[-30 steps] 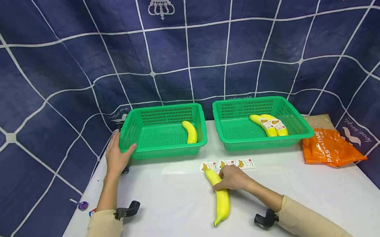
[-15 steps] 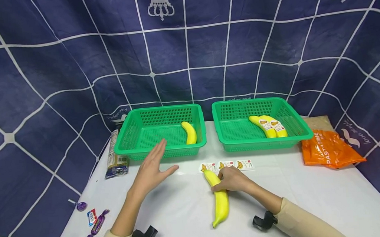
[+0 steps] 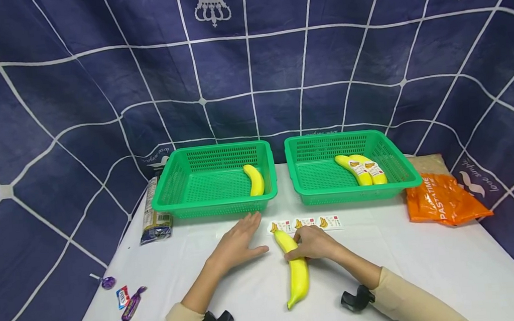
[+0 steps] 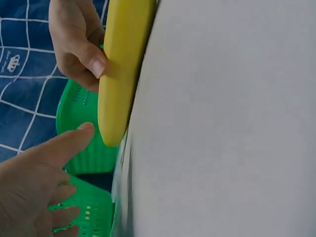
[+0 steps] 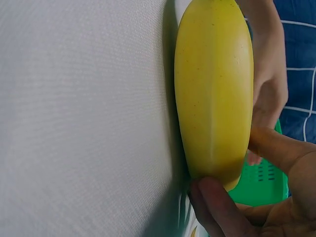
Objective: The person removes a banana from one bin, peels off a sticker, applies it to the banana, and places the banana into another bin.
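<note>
On the white worktop (image 3: 410, 259), the left basket (image 3: 215, 203) stands beyond and to the left of the held banana (image 3: 299, 278), the right basket (image 3: 355, 194) beyond and to its right. The change is in the left hand (image 3: 236, 245): a second ago it was at the left basket's outer end; now it is just left of the held banana, thumb spread wide from the fingers, holding nothing. The right hand (image 3: 314, 241) grips that banana from its right side between thumb and fingers, as before. The banana lies lengthwise, its far tip at the left end of the row of labels (image 3: 304, 222) just beyond it. With both hands now close to banana and labels, the work seems gathered at this one spot.
</note>
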A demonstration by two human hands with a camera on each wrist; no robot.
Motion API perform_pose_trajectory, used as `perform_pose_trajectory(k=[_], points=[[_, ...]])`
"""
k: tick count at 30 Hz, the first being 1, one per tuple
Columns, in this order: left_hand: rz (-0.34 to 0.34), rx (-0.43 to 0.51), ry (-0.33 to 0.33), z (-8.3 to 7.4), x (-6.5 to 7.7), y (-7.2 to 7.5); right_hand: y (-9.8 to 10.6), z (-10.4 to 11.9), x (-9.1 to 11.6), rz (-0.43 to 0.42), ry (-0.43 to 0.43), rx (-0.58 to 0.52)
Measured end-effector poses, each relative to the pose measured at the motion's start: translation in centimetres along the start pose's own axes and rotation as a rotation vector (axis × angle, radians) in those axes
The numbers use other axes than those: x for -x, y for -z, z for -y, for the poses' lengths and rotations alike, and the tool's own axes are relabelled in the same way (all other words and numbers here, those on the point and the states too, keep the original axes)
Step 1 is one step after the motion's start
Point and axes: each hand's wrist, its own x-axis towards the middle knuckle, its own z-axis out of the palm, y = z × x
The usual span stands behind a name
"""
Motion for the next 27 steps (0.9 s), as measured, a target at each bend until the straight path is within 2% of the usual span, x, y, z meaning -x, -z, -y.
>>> perform_pose_trajectory(k=[4, 12, 22, 25, 27], points=[[0.025, -0.002, -0.007, 0.1, -0.4, -0.9, 0.1, 0.0, 0.0, 0.001, 0.002, 0.007], [0.103, -0.028, 0.030, 0.6, -0.6, -2.4, 0.4, -0.2, 0.1, 0.016, 0.013, 0.000], [0.171, -0.062, 0.058, 1.0, -0.3, -3.0, 1.3, 0.0, -0.3, -0.005, 0.026, 0.008], [0.165, -0.077, 0.050, 1.2, -0.3, -3.2, 2.1, 0.0, -0.9, -0.048, 0.074, 0.001], [0.159, -0.079, 0.043, 1.2, -0.3, -3.2, 2.6, -0.1, -1.6, -0.075, 0.147, -0.001]])
